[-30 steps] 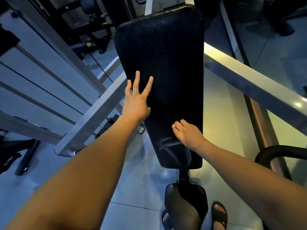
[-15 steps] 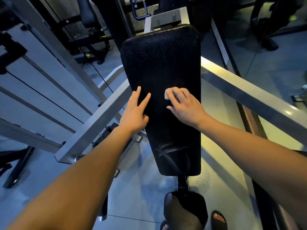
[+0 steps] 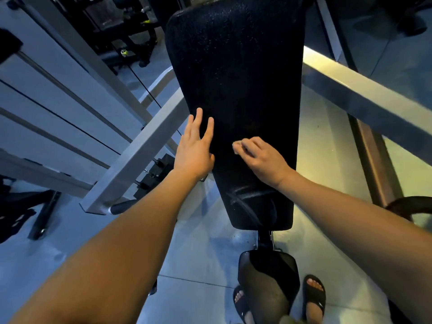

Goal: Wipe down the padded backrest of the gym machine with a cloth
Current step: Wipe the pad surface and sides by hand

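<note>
The right hand [image 3: 264, 160] is gripping a small pale cloth [image 3: 236, 146] under curled fingers, pressing it against the lower middle of the black padded backrest [image 3: 236, 66]. The left hand [image 3: 195, 150] is lying flat and released on the pad's left edge. A grey frame bar [image 3: 140, 150] is slanting just beside it, and black sandals [image 3: 313, 295] are flanking the seat [image 3: 268, 272] below.

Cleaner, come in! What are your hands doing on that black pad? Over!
Left hand flat on backrest left edge. Right hand holds small cloth against backrest, mid-pad. Only hands and cloth on it.
</note>
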